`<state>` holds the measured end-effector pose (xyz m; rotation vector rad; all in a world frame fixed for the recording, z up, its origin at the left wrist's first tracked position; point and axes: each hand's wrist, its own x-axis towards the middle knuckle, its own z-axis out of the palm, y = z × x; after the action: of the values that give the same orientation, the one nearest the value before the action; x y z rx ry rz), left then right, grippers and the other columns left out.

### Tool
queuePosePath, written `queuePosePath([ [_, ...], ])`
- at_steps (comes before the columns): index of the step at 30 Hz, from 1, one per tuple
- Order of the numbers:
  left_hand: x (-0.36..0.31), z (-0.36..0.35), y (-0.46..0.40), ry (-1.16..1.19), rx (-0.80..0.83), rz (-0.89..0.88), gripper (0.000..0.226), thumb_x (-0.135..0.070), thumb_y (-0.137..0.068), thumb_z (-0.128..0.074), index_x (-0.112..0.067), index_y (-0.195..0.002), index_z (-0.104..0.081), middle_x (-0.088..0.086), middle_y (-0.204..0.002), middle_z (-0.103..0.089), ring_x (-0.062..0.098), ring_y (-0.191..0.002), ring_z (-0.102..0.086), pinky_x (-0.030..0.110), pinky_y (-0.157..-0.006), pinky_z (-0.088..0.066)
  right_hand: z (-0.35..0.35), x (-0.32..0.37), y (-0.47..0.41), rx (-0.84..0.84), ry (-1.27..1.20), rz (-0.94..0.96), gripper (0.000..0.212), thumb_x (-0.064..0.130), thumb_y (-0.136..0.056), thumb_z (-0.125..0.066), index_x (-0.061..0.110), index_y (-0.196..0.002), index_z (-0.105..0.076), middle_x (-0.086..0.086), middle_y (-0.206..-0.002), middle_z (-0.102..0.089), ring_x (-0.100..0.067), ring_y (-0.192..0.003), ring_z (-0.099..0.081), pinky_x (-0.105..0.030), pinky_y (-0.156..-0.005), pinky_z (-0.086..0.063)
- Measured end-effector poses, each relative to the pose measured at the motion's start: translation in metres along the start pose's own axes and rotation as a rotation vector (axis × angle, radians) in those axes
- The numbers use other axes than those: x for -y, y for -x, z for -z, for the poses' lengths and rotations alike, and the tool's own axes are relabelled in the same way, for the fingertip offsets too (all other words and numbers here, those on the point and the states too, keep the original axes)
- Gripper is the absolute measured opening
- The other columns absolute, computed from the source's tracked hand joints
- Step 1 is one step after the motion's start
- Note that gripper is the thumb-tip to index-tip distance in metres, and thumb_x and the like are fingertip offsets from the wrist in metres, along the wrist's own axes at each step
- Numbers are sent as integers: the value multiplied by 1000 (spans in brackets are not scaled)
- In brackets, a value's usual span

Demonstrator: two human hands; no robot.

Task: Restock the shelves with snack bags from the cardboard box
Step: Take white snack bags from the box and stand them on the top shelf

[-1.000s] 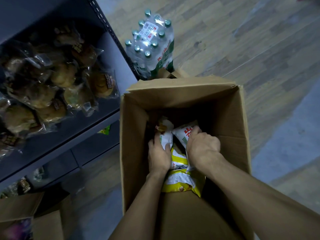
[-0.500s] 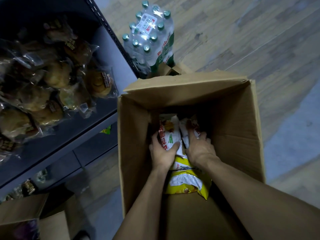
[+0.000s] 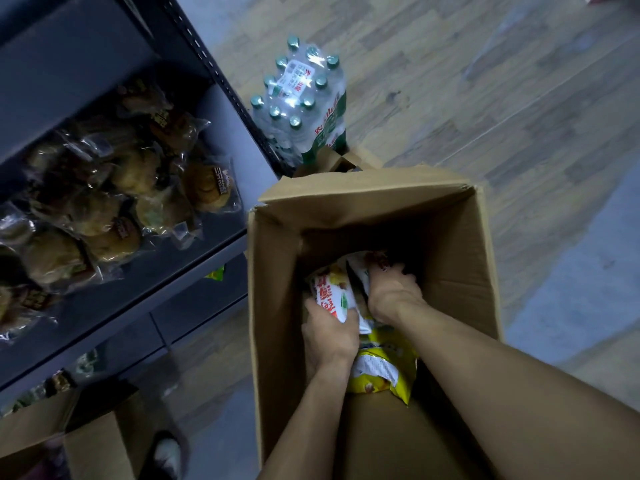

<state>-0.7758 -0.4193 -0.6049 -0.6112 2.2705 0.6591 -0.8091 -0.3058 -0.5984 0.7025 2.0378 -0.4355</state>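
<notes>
L hand (image 3: 330,336) grips white snack bag (image 3: 332,296) | R hand (image 3: 393,296) curled on next bag | both deep in cardboard box (image 3: 460,282) | bag long axis away from me | I'd lift left to shelf (image 3: 221,109)

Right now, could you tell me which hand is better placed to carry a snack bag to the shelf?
Probably the left hand: it grips the white snack bag and is nearer the shelf.

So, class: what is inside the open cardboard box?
Snack bags: a white one gripped by the left hand, more under the right hand, and a yellow bag below. Anything deeper is hidden by hands and bags.
</notes>
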Motion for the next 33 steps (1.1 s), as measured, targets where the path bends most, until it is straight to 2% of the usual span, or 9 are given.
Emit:
queuePosePath([
  [3, 12, 1, 6, -7, 28, 38, 51, -41, -79, -73, -16, -114, -45, 9, -115, -63, 31, -105, -60, 36, -85, -51, 29, 13, 8, -40, 73, 49, 54, 20, -95, -50, 15, -146, -35, -16, -144, -41, -39, -130, -43, -48, -100, -46],
  [7, 18, 11, 15, -219, 22, -97, 52, -33, -80, -71, -20, -123, -46, 4, -120, -56, 27, -112, -54, 37, -88, -49, 49, 25, 21, -94, 224, 189, 44, 21, -94, -52, 22, -138, -53, -8, -137, -54, -28, -125, -53, -44, -97, -49],
  [13, 25, 17, 23, -570, 55, -585, 44, -8, -90, -49, -23, -130, -42, 2, -123, -49, 26, -117, -43, 35, -98, -39, 62, 17, 42, -105, 323, 254, 52, 8, -85, -62, 16, -136, -51, -12, -138, -50, -35, -126, -51, -46, -100, -47],
  [15, 24, 17, 21, -682, 76, -761, 41, -8, -87, -56, -20, -126, -49, 6, -123, -50, 27, -123, -43, 32, -103, -37, 61, 14, 44, -99, 352, 260, 55, 5, -83, -63, 15, -136, -50, -13, -139, -49, -36, -126, -50, -46, -100, -47],
  [18, 21, 18, 18, -885, -77, -928, 28, -15, -84, -65, -20, -111, -63, 11, -128, -49, 34, -127, -42, 40, -100, -41, 53, 11, 45, -94, 364, 257, 50, 5, -85, -61, 13, -134, -52, -13, -138, -50, -35, -126, -51, -46, -99, -47],
  [22, 17, 13, 31, -860, 8, -585, 32, -13, -97, -44, -16, -129, -51, 10, -136, -34, 30, -122, -40, 36, -88, -47, 31, 5, 42, -118, 296, 253, 58, 10, -87, -60, 19, -141, -40, -15, -140, -40, -40, -127, -44, -51, -99, -46],
  [27, 19, -10, 35, -374, -31, -184, 39, -37, -98, -41, -14, -128, -50, 12, -137, -42, 32, -120, -47, 39, -93, -43, -2, -7, 29, -177, 199, 231, 60, 16, -97, -46, 29, -150, -20, -15, -143, -30, -39, -127, -37, -50, -93, -43],
  [30, 17, -21, 27, -138, -22, -5, 46, -45, -98, -45, -14, -131, -43, 8, -140, -42, 33, -124, -48, 42, -92, -43, -15, -12, 23, -204, 191, 239, 61, 16, -98, -43, 28, -152, -17, -16, -143, -29, -39, -125, -38, -51, -92, -43],
  [33, 16, -29, 13, 28, -39, 143, 65, -41, -90, -60, -5, -136, -33, 14, -145, -35, 39, -129, -40, 43, -102, -37, -27, -15, 15, -224, 169, 219, 62, 15, -99, -42, 27, -153, -15, -16, -146, -26, -39, -124, -39, -51, -90, -45],
])
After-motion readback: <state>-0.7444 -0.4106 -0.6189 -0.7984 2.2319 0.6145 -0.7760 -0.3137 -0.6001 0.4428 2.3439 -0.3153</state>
